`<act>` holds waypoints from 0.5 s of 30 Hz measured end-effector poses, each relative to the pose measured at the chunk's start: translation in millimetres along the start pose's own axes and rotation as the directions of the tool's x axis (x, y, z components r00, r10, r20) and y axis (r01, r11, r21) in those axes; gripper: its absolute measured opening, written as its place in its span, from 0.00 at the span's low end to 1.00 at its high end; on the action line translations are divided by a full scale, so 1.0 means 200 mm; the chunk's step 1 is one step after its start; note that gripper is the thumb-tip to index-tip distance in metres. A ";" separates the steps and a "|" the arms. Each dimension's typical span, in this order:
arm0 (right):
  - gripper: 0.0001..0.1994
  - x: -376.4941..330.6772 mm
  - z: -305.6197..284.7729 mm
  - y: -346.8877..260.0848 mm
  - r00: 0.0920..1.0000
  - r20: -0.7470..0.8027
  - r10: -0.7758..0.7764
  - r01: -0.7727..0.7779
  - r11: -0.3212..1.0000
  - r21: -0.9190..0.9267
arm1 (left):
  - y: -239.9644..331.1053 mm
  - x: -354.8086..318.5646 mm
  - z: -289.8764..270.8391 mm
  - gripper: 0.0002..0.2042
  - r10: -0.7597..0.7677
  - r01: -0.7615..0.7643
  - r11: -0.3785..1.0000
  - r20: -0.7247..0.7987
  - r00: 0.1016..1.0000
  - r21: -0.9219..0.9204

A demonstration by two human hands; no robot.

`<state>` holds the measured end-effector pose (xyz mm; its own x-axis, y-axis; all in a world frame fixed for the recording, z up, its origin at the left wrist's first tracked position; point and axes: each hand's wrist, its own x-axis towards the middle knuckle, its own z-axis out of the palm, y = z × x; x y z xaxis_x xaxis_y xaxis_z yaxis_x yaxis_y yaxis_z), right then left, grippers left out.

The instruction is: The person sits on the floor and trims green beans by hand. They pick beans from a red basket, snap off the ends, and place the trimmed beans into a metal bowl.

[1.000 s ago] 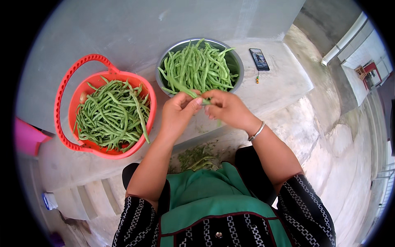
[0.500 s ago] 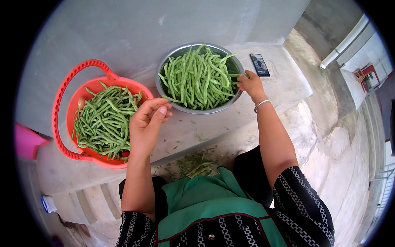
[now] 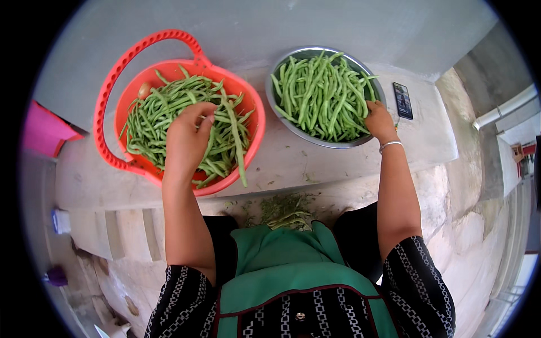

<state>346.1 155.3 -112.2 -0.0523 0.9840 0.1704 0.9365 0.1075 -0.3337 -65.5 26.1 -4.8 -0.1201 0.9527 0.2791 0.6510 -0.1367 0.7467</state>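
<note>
A red plastic basket (image 3: pixel 256 132) with a holed handle stands on the left, heaped with green beans (image 3: pixel 160 121). My left hand (image 3: pixel 189 138) is over this heap, fingers curled against the thumb; its fingertips meet the beans, and what they pinch is hard to make out. A long bean (image 3: pixel 236 141) hangs over the pile beside it. To the right, a round metal bowl (image 3: pixel 332 144) is full of green beans (image 3: pixel 321 96). At the bowl's right rim my right hand (image 3: pixel 381 121), with a silver bangle, has its fingers closed at a bean on the pile's edge.
A phone (image 3: pixel 403 101) lies on the concrete ledge (image 3: pixel 434 132) right of the bowl. A grey wall (image 3: pixel 242 28) rises behind. Trimmings (image 3: pixel 284 208) litter the ground below the ledge. A brownish onion-like bulb (image 3: pixel 145 90) sits in the basket. Something pink (image 3: pixel 48 129) stands far left.
My left hand has moved from between the containers to over the basket's beans. My right hand stays at the bowl's right rim, fingers now closer in. The whole view has shifted.
</note>
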 end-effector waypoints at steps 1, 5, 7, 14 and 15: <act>0.16 -0.01 0.00 -0.01 0.999 -0.032 0.002 -0.005 0.997 -0.074 | -0.03 -0.01 -0.01 0.14 0.022 -0.028 0.996 0.071 0.997 0.085; 0.16 -0.02 -0.04 -0.05 0.999 -0.042 0.025 -0.032 0.986 -0.165 | -0.06 -0.07 0.08 0.19 0.138 -0.218 0.946 0.310 0.941 0.240; 0.15 -0.03 -0.06 -0.09 0.995 -0.096 -0.025 0.010 0.989 -0.149 | -0.07 -0.10 0.14 0.18 0.164 -0.244 0.930 0.284 0.945 0.275; 0.14 -0.19 -0.33 -0.44 0.869 -0.438 -0.232 0.385 0.872 0.301 | 0.10 -0.05 0.05 0.08 0.294 -0.309 0.947 -0.143 0.945 -0.089; 0.14 -0.24 -0.36 -0.51 0.846 -0.473 -0.248 0.450 0.808 0.380 | 0.13 -0.06 0.04 0.09 0.126 -0.188 0.880 -0.168 0.978 -0.436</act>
<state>277.4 87.6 -19.1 -0.1130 0.7381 0.6651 0.6020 0.5835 -0.5451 -40.6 13.4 5.9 -0.1613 0.8688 0.4681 0.2688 -0.4177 0.8679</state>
